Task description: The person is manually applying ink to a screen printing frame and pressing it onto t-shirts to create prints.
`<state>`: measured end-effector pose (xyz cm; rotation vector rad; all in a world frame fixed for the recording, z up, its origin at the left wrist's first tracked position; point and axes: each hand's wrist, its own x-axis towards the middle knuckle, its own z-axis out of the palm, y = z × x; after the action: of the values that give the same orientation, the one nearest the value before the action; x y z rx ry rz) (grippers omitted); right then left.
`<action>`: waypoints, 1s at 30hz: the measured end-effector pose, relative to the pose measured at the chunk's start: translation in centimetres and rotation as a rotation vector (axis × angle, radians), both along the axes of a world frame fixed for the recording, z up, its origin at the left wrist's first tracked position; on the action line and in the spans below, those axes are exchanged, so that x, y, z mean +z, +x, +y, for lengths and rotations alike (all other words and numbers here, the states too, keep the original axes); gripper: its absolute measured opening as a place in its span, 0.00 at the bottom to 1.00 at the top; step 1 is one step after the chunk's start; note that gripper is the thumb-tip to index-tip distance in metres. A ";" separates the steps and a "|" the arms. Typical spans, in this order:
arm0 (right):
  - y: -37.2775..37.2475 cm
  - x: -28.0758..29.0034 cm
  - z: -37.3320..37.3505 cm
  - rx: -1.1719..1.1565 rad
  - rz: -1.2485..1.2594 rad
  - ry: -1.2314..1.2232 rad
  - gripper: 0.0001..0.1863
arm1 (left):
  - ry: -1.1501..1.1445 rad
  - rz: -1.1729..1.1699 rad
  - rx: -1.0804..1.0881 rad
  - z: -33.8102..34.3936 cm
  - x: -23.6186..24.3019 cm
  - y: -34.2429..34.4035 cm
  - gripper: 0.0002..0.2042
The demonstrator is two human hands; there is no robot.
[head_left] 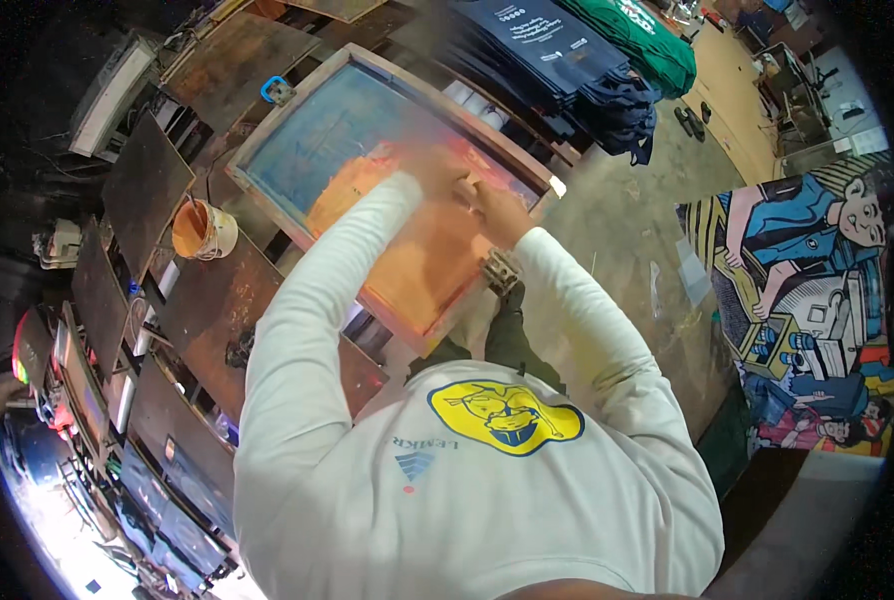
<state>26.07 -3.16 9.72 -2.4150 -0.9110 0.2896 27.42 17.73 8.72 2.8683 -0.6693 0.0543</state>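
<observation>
One left hand (437,172) and one right hand (503,213) are held near together over a wooden screen-printing frame (457,123), where orange ink (412,272) is spread on the blue mesh (312,135). Because of blur, it cannot be told what each grip holds. For an even coat, pressure should be kept equal on both sides.
</observation>
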 end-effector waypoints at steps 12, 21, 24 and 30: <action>-8.0 -4.4 4.1 -0.065 -0.088 0.064 0.11 | -0.063 -0.174 0.127 2.7 -2.7 -9.2 0.18; -4.0 -1.9 4.5 0.013 -0.019 -0.022 0.13 | 0.135 -0.041 0.145 3.3 0.0 -4.0 0.17; -1.1 -1.8 5.5 -0.121 -0.117 0.066 0.13 | 0.092 -0.013 0.164 3.2 -0.7 0.3 0.16; -2.4 -3.8 5.3 -0.005 -0.109 -0.012 0.10 | -0.096 0.073 0.277 3.9 -2.9 -3.6 0.13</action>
<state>23.71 2.09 5.97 -2.4642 -0.9531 0.1638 23.85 21.66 5.86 2.8330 -0.2459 0.0205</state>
